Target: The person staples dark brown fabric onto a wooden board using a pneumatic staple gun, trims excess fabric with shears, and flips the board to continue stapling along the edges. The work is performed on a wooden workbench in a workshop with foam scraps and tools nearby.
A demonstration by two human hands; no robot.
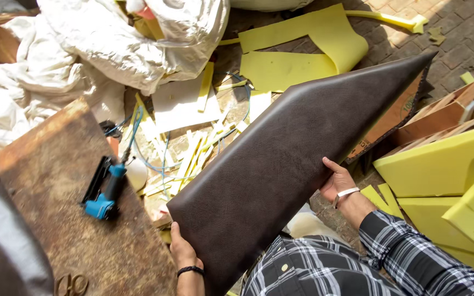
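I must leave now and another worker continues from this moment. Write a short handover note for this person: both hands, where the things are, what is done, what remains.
Left hand: grips the lower corner of the brown leather-covered panel.
Right hand: holds the panel's right edge, fingers on it.
Panel: held up, tilted, covered side to the camera; its back is mostly hidden.
Blue staple gun: lies on the rusty work surface at left, with its hose attached; scissors lie near the front edge.
Yellow foam blocks at right, foam scraps on the ground.
Done: the visible face is covered smoothly.
Left: check the back and the edges; they cannot be judged from here.
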